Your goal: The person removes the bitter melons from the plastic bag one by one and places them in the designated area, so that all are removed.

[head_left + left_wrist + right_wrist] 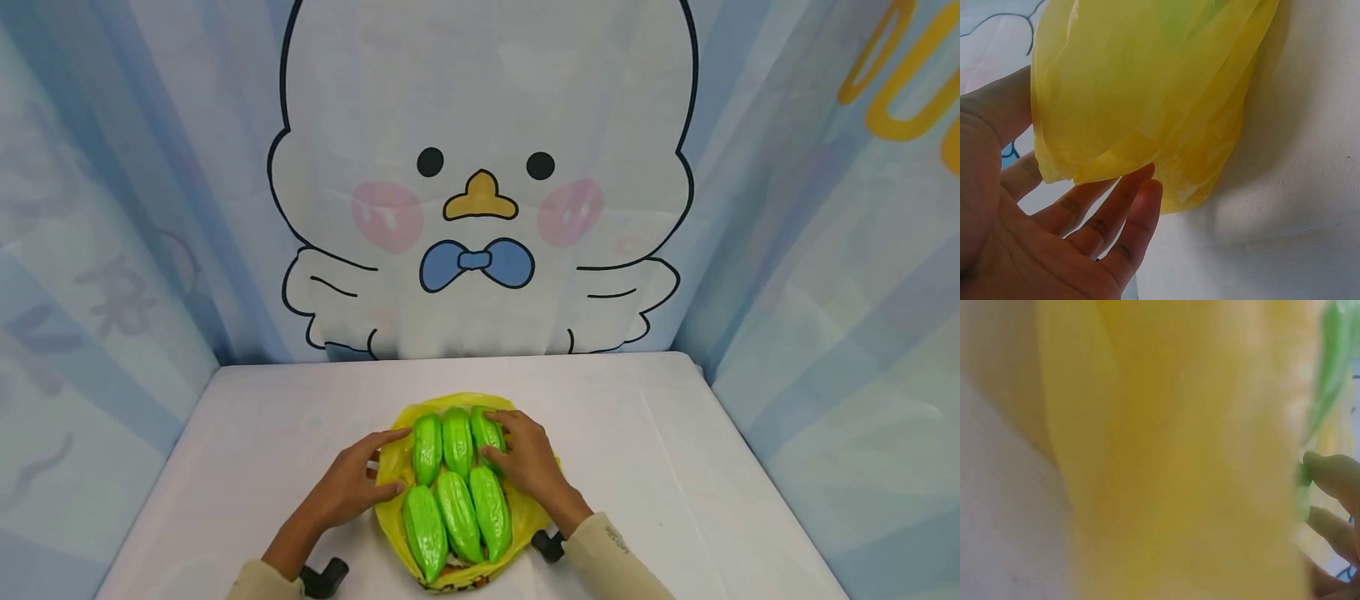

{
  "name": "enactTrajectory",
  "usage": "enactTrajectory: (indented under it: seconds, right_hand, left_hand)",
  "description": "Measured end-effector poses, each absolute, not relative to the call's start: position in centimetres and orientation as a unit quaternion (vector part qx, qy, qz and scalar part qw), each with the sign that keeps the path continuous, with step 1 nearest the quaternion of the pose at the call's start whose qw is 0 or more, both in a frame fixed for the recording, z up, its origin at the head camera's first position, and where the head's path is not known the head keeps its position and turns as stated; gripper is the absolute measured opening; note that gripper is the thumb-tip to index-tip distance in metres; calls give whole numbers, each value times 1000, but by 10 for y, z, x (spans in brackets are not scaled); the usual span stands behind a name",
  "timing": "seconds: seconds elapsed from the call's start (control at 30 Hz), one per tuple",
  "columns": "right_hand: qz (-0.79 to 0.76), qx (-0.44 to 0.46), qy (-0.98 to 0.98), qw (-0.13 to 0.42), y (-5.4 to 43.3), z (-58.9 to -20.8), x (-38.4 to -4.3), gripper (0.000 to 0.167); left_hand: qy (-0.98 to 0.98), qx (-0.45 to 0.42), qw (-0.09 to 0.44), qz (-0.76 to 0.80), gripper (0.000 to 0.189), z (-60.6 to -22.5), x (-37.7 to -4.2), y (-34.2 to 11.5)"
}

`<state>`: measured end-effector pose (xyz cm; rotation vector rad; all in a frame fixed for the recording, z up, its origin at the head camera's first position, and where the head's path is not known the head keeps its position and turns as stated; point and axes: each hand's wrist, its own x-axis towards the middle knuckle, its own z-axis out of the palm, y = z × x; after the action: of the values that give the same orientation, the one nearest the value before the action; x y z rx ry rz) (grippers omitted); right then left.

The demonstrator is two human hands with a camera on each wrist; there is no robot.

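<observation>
Several shiny green, ridged, elongated fruits (458,508) lie in two rows on a yellow plastic bag (517,492), which is spread like a round lining on the white table. My right hand (531,457) is over the upper right of the bag, thumb and fingers curled round the top-right green fruit (482,429). At the bag's left rim is my left hand (348,479), fingers spread and fairly straight, touching the yellow plastic. In the left wrist view its fingertips (1147,181) rest against the crinkled lower edge. What supports the bag underneath is hidden.
The white table (660,467) is bordered by light blue printed curtains (97,275) at both sides. A backdrop with a cartoon bird (480,108) hangs behind its far edge. Black mounts (326,577) sit at both wrists.
</observation>
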<state>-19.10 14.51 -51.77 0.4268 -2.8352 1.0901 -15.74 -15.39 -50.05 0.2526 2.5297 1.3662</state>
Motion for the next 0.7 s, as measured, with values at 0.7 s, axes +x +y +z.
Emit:
enactTrajectory:
  seconds: [0.7]
  right_hand:
    - [420,121,-899,26,155,-486,-167,56]
  left_hand:
    - [873,82,133,462,74,-502,-159,-154]
